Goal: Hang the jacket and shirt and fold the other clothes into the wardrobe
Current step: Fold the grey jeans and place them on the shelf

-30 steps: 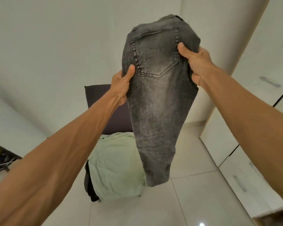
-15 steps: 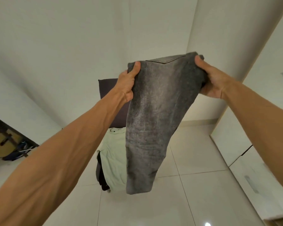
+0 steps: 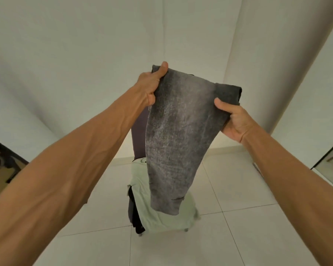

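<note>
My left hand and right hand pinch the faded grey denim jeans at top corners; I should level them before folding what hangs below.

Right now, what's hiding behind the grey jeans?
A dark chair piled with a pale green garment over darker clothes. The jeans cover the middle of the chair and the garment, so anything there is hidden.
</note>
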